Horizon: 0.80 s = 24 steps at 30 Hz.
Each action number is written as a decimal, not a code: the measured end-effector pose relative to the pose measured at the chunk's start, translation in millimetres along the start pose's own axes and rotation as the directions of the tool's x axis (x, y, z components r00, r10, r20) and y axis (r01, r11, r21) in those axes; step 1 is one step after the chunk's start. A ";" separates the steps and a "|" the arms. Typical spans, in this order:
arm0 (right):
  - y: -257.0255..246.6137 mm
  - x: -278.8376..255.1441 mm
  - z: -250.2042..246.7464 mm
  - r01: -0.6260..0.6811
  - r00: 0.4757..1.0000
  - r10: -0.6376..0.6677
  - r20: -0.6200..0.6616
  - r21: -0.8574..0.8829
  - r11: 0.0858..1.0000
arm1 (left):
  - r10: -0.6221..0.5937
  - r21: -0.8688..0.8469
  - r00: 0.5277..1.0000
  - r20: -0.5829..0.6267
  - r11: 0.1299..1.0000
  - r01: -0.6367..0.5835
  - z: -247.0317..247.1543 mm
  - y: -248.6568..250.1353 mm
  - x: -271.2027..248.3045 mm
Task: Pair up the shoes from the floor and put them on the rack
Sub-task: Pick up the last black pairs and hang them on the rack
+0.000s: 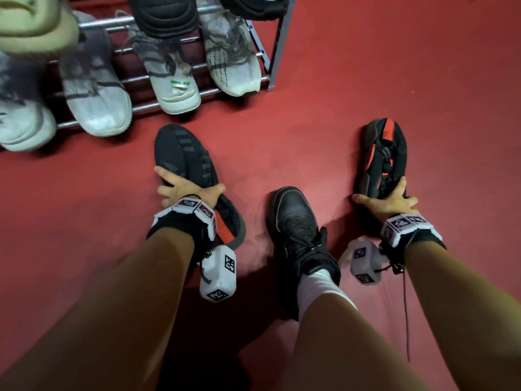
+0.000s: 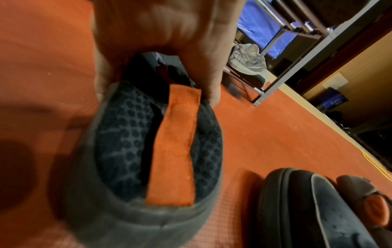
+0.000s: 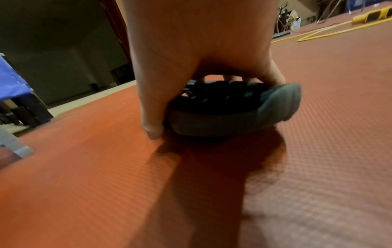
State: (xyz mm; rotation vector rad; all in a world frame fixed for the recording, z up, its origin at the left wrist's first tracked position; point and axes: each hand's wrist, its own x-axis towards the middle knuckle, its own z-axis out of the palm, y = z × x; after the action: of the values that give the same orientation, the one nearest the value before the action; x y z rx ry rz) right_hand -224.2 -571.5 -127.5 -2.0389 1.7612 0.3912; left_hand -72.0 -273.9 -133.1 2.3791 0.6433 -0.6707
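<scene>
Head view: nearest the camera, two bare forearms are seen reaching down, and between them a foot in a black laced shoe (image 1: 298, 230) with a white sock (image 1: 318, 289) is planted on the red floor (image 1: 296, 142). A band with printed markers and a white block is strapped to each wrist. The left hand (image 1: 187, 190) is clamped over the middle of a black knit sneaker (image 1: 186, 156) lying on the floor, thumb on one side and fingers spread over the other; in the left wrist view the fingers are curled round the collar beside an orange heel tab (image 2: 176, 144). The right hand (image 1: 387, 200) is closed on the heel end of a black and red sneaker (image 1: 384, 153), also on the floor, well apart from the first and to the right of the foot; in the right wrist view the thumb (image 3: 151, 120) is pressed against the sole edge while the fingers are hooked over the top. Both sneakers are pointed with their toes toward the rack. Farther off, a metal shoe rack (image 1: 277, 52) is stood at the upper left, with grey and white sneakers (image 1: 174, 74) lined on its lower bars and black shoes (image 1: 166, 15) on a higher tier.
</scene>
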 end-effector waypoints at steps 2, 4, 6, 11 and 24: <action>-10.8 -9.4 -4.3 -0.006 1.000 0.004 0.025 0.105 0.994 | 0.030 0.015 0.999 0.015 0.999 -0.030 -6.8 -2.1 1.7; -20.4 -11.1 -9.3 -0.020 0.999 0.010 0.049 0.194 0.981 | 0.053 0.017 0.998 0.036 0.998 -0.054 -13.7 -4.6 -0.3; -29.8 -14.0 -20.8 -0.033 0.997 0.007 0.080 0.324 0.946 | 0.066 0.002 0.996 0.058 0.998 -0.066 -19.2 -7.6 -4.6; -47.1 -54.7 -64.4 -0.005 0.987 -0.069 0.148 0.451 0.892 | 0.133 -0.082 0.989 0.065 0.988 -0.128 -40.9 -10.6 -18.0; -89.3 -172.9 -142.5 0.343 0.905 -0.415 0.092 0.418 0.841 | 0.432 0.024 0.889 0.153 0.898 -0.440 -143.3 -2.7 -43.3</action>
State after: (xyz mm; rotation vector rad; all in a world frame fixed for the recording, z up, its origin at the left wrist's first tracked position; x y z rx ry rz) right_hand -171.9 -480.0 89.4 -1.9236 1.1691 0.0793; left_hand -62.1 -192.8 -7.5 2.3824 0.0155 -0.6549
